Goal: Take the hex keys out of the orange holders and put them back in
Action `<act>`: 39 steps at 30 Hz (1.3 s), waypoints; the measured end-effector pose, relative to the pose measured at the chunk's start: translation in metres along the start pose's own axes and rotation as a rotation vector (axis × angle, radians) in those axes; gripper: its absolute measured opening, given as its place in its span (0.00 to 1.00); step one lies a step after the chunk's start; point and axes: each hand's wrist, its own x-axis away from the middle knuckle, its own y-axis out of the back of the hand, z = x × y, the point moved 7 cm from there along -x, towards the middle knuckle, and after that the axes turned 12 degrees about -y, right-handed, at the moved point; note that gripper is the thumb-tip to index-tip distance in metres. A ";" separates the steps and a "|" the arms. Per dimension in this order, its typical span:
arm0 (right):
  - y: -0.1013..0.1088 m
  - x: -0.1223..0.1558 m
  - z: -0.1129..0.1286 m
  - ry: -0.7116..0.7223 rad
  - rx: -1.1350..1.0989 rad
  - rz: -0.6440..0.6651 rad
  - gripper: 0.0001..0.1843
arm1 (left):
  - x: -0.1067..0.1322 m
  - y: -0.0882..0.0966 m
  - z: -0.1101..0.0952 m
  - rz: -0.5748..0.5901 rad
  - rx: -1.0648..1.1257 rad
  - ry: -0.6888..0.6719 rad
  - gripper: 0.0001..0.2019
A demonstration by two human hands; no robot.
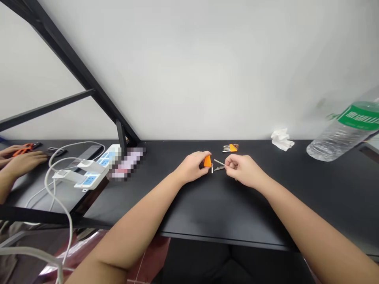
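In the middle of the black table, my left hand (194, 167) grips an orange hex key holder (207, 161) between thumb and fingers. Just to its right, my right hand (240, 169) pinches a thin silver hex key (219, 162), whose free end points toward the holder. Several loose hex keys (219, 168) lie on the table between the two hands, partly hidden by my right fingers. Farther back sits a second orange holder (233, 148) with several hex keys in it.
A crumpled white tissue (282, 139) and a large clear bottle (340, 136) with a green label are at right. On the left, a white power strip (99, 167) with plugs and cables lies by a black metal frame (121, 136). Beyond it, another person's hands (25, 161) hold an orange-handled tool.
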 end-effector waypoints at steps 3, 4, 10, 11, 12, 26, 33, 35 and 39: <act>-0.005 -0.002 -0.004 -0.060 -0.130 0.081 0.01 | -0.001 0.000 -0.003 -0.021 -0.007 -0.043 0.22; -0.007 -0.002 -0.004 -0.074 -0.168 0.106 0.01 | -0.001 -0.001 -0.004 -0.023 -0.009 -0.054 0.23; -0.009 -0.003 -0.011 -0.155 -0.312 0.144 0.03 | -0.001 0.001 -0.009 -0.042 -0.053 -0.108 0.23; -0.009 -0.004 -0.012 -0.177 -0.348 0.161 0.03 | -0.001 0.001 -0.011 -0.039 -0.074 -0.120 0.23; -0.010 -0.004 -0.013 -0.200 -0.392 0.179 0.02 | -0.002 0.001 -0.013 -0.035 -0.099 -0.139 0.23; -0.040 -0.015 -0.013 -0.226 -0.638 0.232 0.22 | -0.007 -0.011 -0.028 -0.063 -0.207 -0.137 0.23; -0.020 -0.017 -0.007 0.000 -0.175 0.064 0.15 | -0.008 -0.010 -0.021 -0.005 -0.129 -0.083 0.22; -0.011 -0.018 -0.008 0.095 0.051 -0.035 0.12 | -0.006 -0.011 -0.014 0.037 -0.090 -0.039 0.23; -0.010 -0.022 -0.020 0.163 0.336 -0.032 0.05 | -0.002 -0.012 0.001 0.106 -0.032 0.033 0.24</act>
